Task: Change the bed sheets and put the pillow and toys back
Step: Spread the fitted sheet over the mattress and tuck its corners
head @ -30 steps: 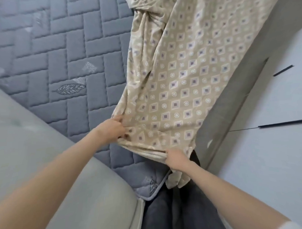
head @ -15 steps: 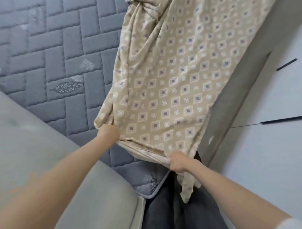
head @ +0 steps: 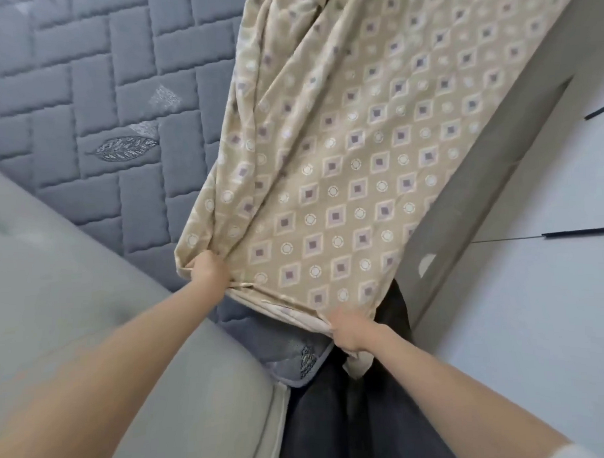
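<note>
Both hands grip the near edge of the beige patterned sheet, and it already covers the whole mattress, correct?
No. The head view shows the left hand and right hand gripping the near edge of the beige patterned sheet, but it covers only the right part; the grey quilted mattress lies bare to its left.

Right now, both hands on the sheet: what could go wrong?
1. The sheet is bunched along its left fold; pulling may lay it twisted on the mattress.
2. The left hand and right hand grip only its near edge; it could slip.
3. Its tail below the right hand may drop into the dark gap.
</note>
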The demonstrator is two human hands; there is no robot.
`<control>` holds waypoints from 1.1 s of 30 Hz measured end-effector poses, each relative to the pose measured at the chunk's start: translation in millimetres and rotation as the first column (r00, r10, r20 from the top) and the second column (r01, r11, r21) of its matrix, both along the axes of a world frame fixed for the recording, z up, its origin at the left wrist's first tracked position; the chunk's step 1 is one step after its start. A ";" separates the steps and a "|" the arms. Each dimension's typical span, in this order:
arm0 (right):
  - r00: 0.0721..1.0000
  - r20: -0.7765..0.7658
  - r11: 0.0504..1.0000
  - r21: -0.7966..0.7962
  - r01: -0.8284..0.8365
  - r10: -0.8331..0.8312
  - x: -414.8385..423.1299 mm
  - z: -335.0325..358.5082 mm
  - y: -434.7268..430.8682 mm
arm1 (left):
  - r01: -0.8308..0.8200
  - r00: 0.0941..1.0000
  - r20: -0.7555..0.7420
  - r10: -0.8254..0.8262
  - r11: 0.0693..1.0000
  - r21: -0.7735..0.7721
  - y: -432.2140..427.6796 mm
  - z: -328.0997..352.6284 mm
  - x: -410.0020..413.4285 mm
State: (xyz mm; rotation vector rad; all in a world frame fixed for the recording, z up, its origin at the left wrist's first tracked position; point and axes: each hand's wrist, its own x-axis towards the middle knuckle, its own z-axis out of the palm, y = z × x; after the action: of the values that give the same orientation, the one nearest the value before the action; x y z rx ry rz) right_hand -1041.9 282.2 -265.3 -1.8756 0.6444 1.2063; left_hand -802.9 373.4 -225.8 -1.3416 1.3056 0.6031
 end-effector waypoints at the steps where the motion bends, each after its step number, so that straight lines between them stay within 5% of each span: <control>1: 1.000 0.003 1.000 0.011 0.001 -0.001 0.1 -2.6 2.7 | -0.012 1.000 0.009 0.012 1.000 0.019 1.5 -2.0 0.1; 16: 0.997 -0.081 0.991 0.131 0.015 -0.005 6.0 -39.7 44.2 | 0.028 0.990 0.126 -0.063 0.964 0.264 34.5 -33.4 -5.6; 27: 0.995 -0.051 0.982 0.170 -0.078 0.088 -2.6 -37.8 37.9 | -0.010 0.992 0.123 -0.018 0.975 0.221 33.4 -43.1 -2.6; 33: 0.990 -0.031 0.991 0.009 -0.137 0.137 5.5 -8.5 12.1 | -0.139 0.990 -0.002 0.140 0.989 0.048 4.3 -17.2 7.0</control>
State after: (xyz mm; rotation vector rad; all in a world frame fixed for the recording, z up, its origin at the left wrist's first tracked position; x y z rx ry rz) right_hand -1036.4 294.3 -273.8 -1.9242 0.5348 1.3266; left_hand -795.8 377.7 -243.0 -1.4008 1.2010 0.7300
